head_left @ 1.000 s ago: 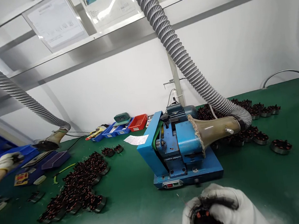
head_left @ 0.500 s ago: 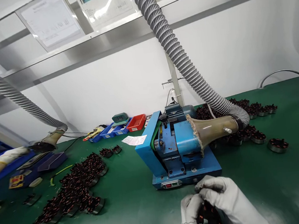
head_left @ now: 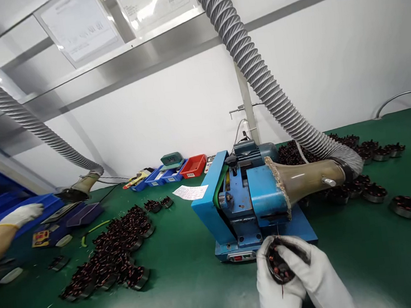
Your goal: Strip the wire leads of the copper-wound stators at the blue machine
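Observation:
Both my hands wear white gloves and hold one round motor stator (head_left: 278, 264) with copper windings, close in front of the blue belt grinder (head_left: 248, 202). My left hand (head_left: 275, 290) cups the stator from below and the left. My right hand (head_left: 313, 274) wraps over its top and right side. The stator is raised to about the level of the machine's base, near its red switch (head_left: 238, 257). A thin wire end hangs down from the stator.
A grey ribbed suction hose (head_left: 264, 85) ends in a funnel (head_left: 308, 179) on the machine. Stators lie piled at left (head_left: 115, 252) and behind right (head_left: 366, 167) on the green mat. Another person's gloved hand (head_left: 20, 215) is far left by blue bins. Small trays (head_left: 178, 170) stand at the back.
My hands have lifted the stator up and forward, from the bottom edge of the view toward the front of the grinder. The other person's hand at far left shifted slightly.

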Motion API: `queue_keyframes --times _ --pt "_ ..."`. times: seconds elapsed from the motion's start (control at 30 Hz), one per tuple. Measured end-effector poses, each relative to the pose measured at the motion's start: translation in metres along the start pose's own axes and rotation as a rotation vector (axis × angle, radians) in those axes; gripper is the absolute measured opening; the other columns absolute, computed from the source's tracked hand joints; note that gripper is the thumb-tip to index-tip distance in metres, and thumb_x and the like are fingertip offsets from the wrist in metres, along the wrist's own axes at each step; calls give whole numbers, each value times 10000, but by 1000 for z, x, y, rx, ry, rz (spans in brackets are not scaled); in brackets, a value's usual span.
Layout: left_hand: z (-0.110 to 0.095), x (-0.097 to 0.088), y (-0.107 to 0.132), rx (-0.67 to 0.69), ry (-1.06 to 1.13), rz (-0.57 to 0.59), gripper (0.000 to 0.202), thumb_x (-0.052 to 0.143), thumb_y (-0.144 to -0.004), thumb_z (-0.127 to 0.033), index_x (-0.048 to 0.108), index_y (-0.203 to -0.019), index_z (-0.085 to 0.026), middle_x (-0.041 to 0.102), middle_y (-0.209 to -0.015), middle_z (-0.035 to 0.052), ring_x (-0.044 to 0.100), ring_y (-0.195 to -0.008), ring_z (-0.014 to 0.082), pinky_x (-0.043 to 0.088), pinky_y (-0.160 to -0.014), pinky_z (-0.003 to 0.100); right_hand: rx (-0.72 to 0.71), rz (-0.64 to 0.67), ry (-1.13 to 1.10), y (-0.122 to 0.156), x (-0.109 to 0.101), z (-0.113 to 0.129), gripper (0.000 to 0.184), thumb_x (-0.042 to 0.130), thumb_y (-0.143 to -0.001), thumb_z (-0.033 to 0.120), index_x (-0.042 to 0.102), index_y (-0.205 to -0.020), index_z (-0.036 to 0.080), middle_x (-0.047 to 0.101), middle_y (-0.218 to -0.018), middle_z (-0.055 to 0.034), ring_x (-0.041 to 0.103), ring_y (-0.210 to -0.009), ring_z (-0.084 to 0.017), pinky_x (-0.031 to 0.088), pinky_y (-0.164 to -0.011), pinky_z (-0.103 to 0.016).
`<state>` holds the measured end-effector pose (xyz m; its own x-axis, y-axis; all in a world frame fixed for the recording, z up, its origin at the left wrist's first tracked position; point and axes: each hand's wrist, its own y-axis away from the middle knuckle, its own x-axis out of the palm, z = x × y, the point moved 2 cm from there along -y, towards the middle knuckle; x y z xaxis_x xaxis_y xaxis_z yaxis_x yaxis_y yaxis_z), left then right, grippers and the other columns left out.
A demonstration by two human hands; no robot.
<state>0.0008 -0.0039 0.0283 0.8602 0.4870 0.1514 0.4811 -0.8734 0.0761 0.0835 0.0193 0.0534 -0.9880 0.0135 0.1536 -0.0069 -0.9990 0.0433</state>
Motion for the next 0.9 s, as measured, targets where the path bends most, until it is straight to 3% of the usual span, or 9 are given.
queue_keyframes --times 0.1,0.23,0.4,0.6,0.7,0.83,0.9 --pt "-1 11 -16 13 77 64 508 714 -551 -231 603 -1043 -170 701 -1073 110 662 -995 245 525 -876 313 -11 -38 9 -17 5 0 336 680 -693 448 748 -856 162 762 -935 -131 687 -893 -319 521 -857 -435" --pt "4 18 -31 42 115 125 457 692 -602 -222 580 -1041 -162 701 -1063 109 666 -984 214 523 -869 276 -5 -84 -24 -34 4 1 350 702 -639 458 756 -791 146 769 -882 -148 690 -871 -337 527 -844 -456" --pt "1 22 -36 42 73 118 392 662 -604 -222 574 -981 -156 699 -1029 120 670 -950 211 524 -865 297 14 -115 -43 -35 2 2 331 711 -616 441 760 -767 150 773 -876 -144 692 -862 -339 525 -845 -459" --pt "-13 25 -37 -19 115 176 457 719 -549 -225 564 -973 -158 694 -1021 131 666 -940 227 512 -880 329 14 -137 -13 -34 3 8 318 689 -631 436 757 -757 152 775 -851 -135 700 -829 -329 547 -803 -433" --pt "-4 19 -35 -49 191 149 441 762 -521 -216 606 -933 -184 713 -967 94 675 -912 234 525 -847 324 -26 -138 74 -27 -1 4 309 652 -663 427 762 -756 153 772 -848 -141 703 -809 -331 557 -778 -420" --pt "26 -6 -18 -173 234 54 285 786 -563 -340 662 -801 -242 728 -874 54 684 -896 267 536 -830 343 -177 -104 239 1 -5 -18 238 621 -722 369 778 -783 201 774 -874 -108 715 -818 -302 577 -732 -347" --pt "38 -20 -6 -102 170 45 289 741 -628 -376 669 -881 -259 719 -959 57 666 -969 266 526 -866 339 -280 -178 266 18 -3 -27 196 623 -734 329 781 -805 235 775 -897 -78 715 -850 -282 575 -759 -322"
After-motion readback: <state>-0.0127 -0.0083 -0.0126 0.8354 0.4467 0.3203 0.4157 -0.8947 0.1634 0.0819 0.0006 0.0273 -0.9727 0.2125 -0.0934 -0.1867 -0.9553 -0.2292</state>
